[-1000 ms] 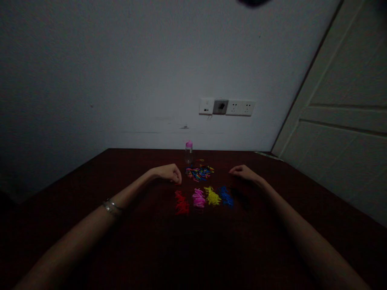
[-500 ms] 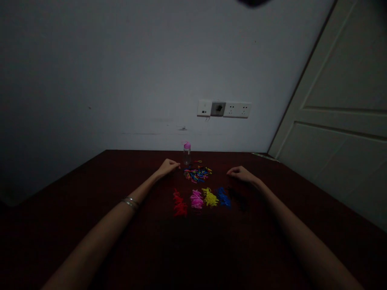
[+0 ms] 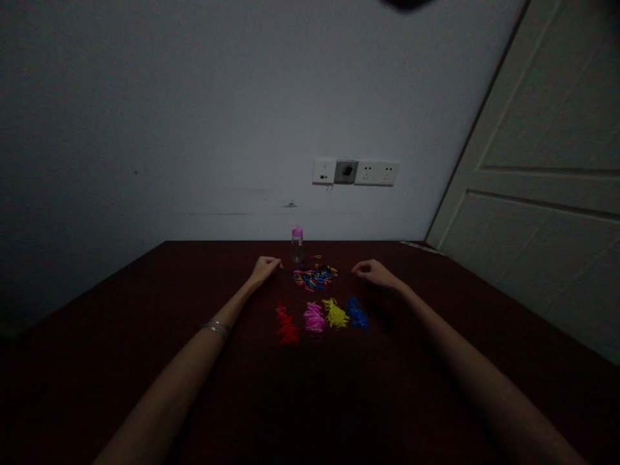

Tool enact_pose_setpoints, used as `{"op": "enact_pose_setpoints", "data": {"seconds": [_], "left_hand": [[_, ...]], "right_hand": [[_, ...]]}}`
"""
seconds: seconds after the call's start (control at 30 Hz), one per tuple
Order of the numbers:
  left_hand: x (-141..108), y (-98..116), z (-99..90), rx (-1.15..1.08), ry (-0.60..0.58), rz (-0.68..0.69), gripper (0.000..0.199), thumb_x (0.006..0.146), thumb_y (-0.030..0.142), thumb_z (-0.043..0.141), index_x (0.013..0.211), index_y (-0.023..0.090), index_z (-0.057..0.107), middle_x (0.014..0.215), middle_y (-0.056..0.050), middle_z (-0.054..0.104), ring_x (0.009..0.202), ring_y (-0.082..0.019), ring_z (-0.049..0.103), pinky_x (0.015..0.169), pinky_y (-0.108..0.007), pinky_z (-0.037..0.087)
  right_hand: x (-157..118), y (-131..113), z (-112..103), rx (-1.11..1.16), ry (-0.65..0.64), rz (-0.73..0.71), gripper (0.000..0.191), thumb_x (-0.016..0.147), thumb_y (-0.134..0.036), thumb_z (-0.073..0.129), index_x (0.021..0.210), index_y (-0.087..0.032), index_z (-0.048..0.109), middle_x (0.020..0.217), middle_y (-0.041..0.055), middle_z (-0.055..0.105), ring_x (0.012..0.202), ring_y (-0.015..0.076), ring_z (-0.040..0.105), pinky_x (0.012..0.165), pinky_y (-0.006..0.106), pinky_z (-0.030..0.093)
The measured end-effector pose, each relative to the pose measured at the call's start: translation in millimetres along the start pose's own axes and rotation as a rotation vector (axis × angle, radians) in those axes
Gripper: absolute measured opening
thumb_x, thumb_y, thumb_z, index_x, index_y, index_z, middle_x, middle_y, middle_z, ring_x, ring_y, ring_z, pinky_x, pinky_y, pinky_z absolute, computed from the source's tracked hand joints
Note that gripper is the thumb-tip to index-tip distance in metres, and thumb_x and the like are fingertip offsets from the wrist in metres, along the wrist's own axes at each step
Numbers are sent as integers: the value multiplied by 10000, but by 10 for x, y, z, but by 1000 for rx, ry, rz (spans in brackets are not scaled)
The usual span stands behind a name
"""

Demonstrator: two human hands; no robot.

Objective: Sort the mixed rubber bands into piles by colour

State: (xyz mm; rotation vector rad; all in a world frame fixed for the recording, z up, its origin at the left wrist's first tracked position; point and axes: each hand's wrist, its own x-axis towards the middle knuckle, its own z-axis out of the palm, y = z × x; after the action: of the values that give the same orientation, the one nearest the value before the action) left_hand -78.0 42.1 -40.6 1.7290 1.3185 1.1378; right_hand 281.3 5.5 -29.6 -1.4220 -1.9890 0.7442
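My left hand (image 3: 265,268) rests on the table left of a mixed heap of small coloured elastic bands (image 3: 316,278), its fingers curled together. Just right of the same heap is my right hand (image 3: 375,273), with its fingertips drawn together and pointing at the heap. Anything in either hand is too small to make out. Nearer to me lie sorted piles of bands in a row: red (image 3: 287,327), pink (image 3: 314,318), yellow (image 3: 335,314) and blue (image 3: 357,314). A darker patch right of the blue pile is too dim to identify.
A clear bottle with a pink top (image 3: 297,244) stands behind the heap, and a stray band (image 3: 316,257) lies beside it. The dark red table (image 3: 223,400) meets a wall with sockets (image 3: 376,173). A panelled door (image 3: 542,174) is at the right.
My right hand has moved left, closer to the mixed heap. My left hand stays nearly in place beside it. The view has shifted slightly.
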Motion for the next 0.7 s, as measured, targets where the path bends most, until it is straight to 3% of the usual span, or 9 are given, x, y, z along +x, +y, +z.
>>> {"op": "enact_pose_setpoints", "data": {"seconds": [0.13, 0.27, 0.7], "left_hand": [[5, -7, -8, 29, -4, -2, 358, 683, 414, 454, 615, 100, 612, 364, 62, 296, 369, -57, 251, 411, -204, 164], [19, -22, -2, 15, -2, 5, 352, 684, 410, 454, 623, 102, 613, 369, 62, 297, 370, -57, 249, 412, -205, 166], [4, 14, 8, -19, -28, -25, 378, 685, 449, 458, 628, 103, 600, 372, 60, 304, 368, -58, 253, 406, -210, 159]], "right_hand": [[26, -279, 186, 8, -68, -144, 226, 670, -256, 540, 816, -113, 636, 714, 39, 622, 608, 112, 531, 561, 212, 408], [55, -409, 344, -63, -158, -263, 230, 695, -258, 544, 852, -125, 645, 757, 43, 632, 673, 129, 550, 618, 228, 411], [139, -528, 418, -358, -174, -316, 154, 714, -221, 563, 818, -172, 667, 797, 36, 651, 705, 134, 566, 629, 213, 393]]}}
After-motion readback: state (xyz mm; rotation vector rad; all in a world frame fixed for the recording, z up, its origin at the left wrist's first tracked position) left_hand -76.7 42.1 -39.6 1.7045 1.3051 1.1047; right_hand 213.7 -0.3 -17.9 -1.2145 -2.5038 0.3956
